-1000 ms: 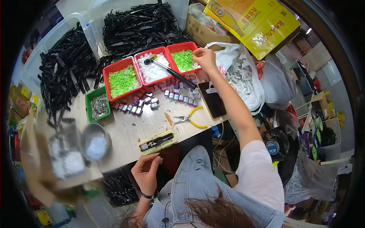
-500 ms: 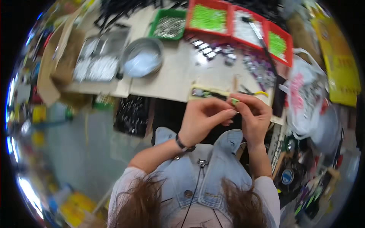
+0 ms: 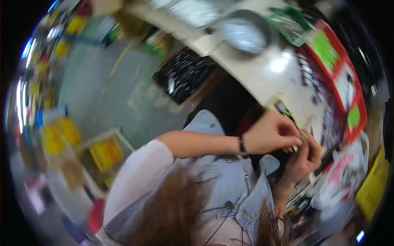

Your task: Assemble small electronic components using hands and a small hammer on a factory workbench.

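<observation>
My right hand (image 3: 301,162) is pinched around a small bright green piece (image 3: 304,136), which is mostly covered by the fingertips. My left hand (image 3: 271,134), with a dark band at the wrist, is closed at its fingertips right against the right hand. Whatever the left fingers hold is too small and blurred to name. Both hands are at the table's near edge. Just beyond them lies a yellow-edged strip (image 3: 282,107) with dark parts on it.
Red trays (image 3: 361,117) hold green and white pieces along the table (image 3: 246,74). Nearby are a green tray (image 3: 305,39) of metal parts and a round metal bowl (image 3: 266,35). A black bin (image 3: 180,78) of small parts is below the table; a white plastic bag (image 3: 342,176) hangs right.
The view has swung to the left, so the table now slants toward the upper right and more floor shows. My hands remain together, with the green piece still in the right fingers.
</observation>
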Demonstrator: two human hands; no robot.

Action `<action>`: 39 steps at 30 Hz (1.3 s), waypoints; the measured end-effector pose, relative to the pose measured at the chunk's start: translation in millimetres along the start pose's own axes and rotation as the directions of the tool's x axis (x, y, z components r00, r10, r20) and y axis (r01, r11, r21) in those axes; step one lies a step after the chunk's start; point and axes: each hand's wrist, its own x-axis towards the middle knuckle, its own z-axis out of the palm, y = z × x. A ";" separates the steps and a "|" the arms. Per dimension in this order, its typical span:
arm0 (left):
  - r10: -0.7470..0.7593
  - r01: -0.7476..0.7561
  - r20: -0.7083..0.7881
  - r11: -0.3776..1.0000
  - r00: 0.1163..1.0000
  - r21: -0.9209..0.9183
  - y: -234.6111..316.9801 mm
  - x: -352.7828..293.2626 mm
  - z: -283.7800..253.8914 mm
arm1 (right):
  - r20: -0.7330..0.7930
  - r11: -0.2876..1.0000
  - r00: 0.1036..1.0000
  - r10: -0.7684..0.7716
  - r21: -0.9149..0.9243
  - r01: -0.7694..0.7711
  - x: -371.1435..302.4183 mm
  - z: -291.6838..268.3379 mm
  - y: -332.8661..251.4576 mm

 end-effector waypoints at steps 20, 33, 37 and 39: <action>0.653 -0.573 -0.435 0.756 0.620 0.317 -3.0 -31.0 -81.6 | 0.378 0.835 0.923 -0.074 -0.482 0.264 15.4 105.0 1.3; 0.610 -0.614 -0.442 0.774 0.657 0.154 -10.5 -43.1 -73.4 | 0.461 0.874 0.887 -0.023 -0.422 0.242 11.8 79.2 0.8; 0.389 -0.482 -0.456 0.870 0.801 -0.105 -20.4 -39.2 -74.1 | 0.725 0.626 0.604 -0.332 -0.309 0.716 15.0 83.1 0.0; 0.369 -0.449 -0.409 0.886 0.835 -0.117 -23.1 -35.4 -72.7 | 0.730 0.704 0.642 -0.234 -0.328 0.630 17.3 75.0 -3.4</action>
